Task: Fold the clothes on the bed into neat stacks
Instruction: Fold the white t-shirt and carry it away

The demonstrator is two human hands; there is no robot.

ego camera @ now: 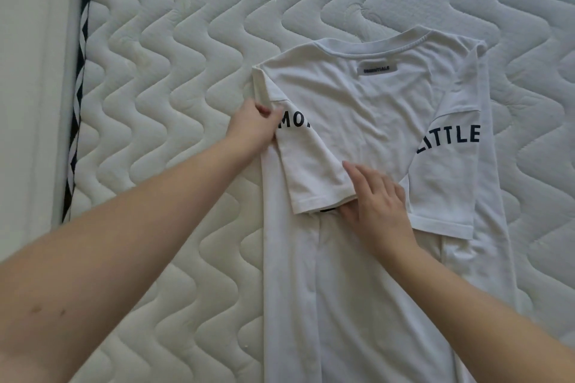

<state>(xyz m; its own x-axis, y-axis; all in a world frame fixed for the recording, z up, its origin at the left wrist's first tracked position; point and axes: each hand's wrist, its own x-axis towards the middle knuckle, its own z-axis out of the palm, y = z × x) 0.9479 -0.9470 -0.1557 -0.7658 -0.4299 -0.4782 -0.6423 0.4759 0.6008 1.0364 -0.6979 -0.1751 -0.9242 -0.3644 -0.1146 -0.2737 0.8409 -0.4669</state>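
White cotton t-shirt with dark lettering (373, 121) lies back-up on the quilted white mattress (174, 40), both sleeves folded in. Left hand (253, 126) pinches the left shoulder fold; right hand (375, 199) presses flat, fingers straight, on the sleeve hem. Risk: release either and the angled sleeve likely springs back, skewing the fold.

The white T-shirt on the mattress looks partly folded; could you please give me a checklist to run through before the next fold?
1. White T-shirt lies flat on the quilted mattress: ok, minor wrinkles only.
2. Left sleeve folded inward over the body: ok, its hem lies slightly slanted.
3. Right sleeve folded inward: ok.
4. Left hand pinches the fold near the shoulder: ok.
5. Right hand at the left sleeve's hem, fingers mostly straight: ok.
6. Bottom hem squared up: cannot tell, it runs out of view.
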